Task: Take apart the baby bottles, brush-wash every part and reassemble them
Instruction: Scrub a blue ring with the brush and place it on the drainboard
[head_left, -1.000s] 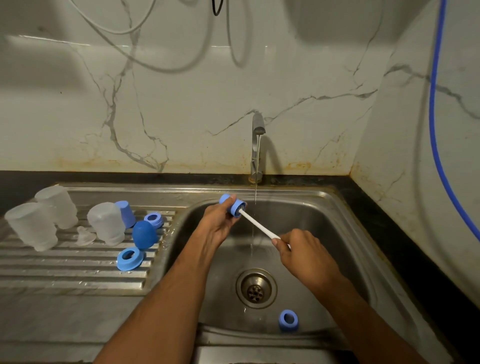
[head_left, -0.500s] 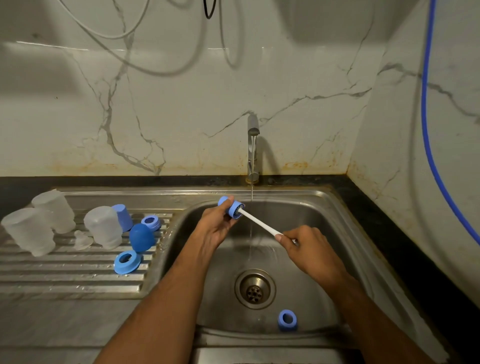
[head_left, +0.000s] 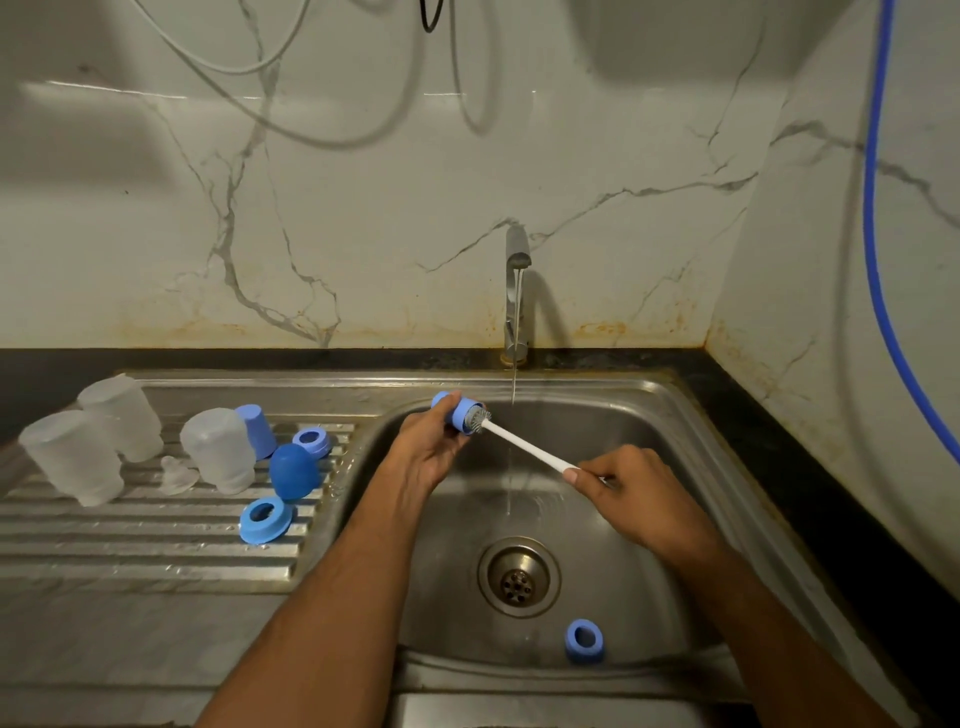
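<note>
Brush (head_left: 524, 446) handle slanting down-right, seemingly.

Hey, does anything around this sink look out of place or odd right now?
One blue ring lies alone on the sink floor near the drain, apart from the other parts on the drainboard. Orange stains also mark the wall base beside the tap.
</note>
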